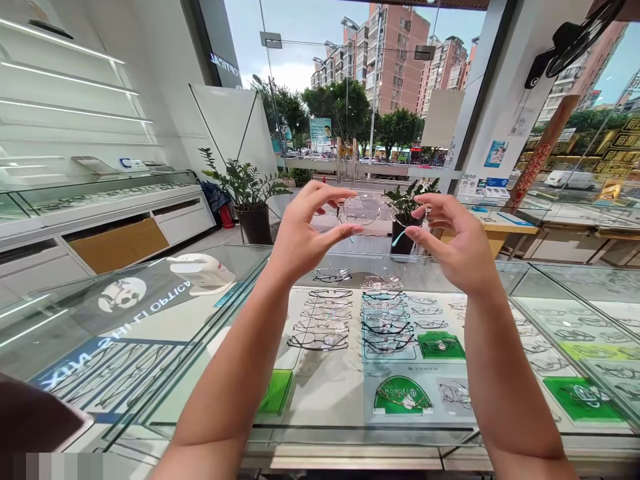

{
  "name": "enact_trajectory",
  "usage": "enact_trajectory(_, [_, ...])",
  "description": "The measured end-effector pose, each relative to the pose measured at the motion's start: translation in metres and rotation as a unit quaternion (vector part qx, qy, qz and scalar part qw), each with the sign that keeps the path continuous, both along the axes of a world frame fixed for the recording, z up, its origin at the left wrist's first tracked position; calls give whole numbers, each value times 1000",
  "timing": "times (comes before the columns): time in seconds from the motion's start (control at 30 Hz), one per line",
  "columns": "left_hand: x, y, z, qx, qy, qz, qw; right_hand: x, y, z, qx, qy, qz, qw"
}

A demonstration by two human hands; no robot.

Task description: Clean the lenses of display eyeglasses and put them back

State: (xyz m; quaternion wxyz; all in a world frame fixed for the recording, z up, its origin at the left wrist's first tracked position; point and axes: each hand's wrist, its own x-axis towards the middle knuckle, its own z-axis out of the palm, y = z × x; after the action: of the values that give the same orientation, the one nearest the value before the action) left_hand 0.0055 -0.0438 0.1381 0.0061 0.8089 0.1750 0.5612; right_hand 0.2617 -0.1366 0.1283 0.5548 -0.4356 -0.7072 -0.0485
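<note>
Caller: What's between your fingers right now?

Me: A pair of thin-rimmed, clear-lensed round eyeglasses with turquoise temple tips (pixel 362 210), raised in front of me! My bare left hand (pixel 305 230) has thumb and forefinger clamped on one end of the frame; my bare right hand (pixel 453 243) pinches the other, thumb below, forefinger above.

Caller: Any writing in sight?

Me: Oh yes! Big pale slanted letters (pixel 171 295) over on the left: "XIN SHI LEI OPTICA", that N looking flipped. High on the window, white lettering (pixel 225 67) runs backwards: OPTICAL. And below, a bright green fan-shaped card (pixel 395 383) carries pale capitals, something like "MOHOEI", too fuzzy to call!

Caller: How are the edges?

Me: The clear glass-topped display desk (pixel 325 397) stretches under both my forearms, its far edge just below my wrists in view. The eyeglasses show above that edge, off the glass. Rows of dark wire-framed spectacles (pixel 320 345) sit inside, under the pane.

Caller: Room to move?

Me: Open air between my hands, and above them too! Left of my forearm there's a glossy white dolphin-like ornament (pixel 200 272); past the far edge, a leafy green plant in a black pot (pixel 255 225).
</note>
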Motion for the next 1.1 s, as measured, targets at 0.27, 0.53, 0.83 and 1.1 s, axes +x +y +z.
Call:
enact_trajectory(0.27, [5,3,-3,-5,-8,1,1000,6,0,-1,-19,-5,-13,1000])
enact_trajectory(0.53, [6,5,-3,-3,-10,14,1000,4,-3,1,-14,-16,-28,999])
enact_trajectory(0.83, [17,3,-10,5,-27,20,999,12,0,-1,-8,-22,-24,999])
enact_trajectory(1.1, [21,-1,-12,9,-33,23,999,15,0,0,-13,-27,-16,999])
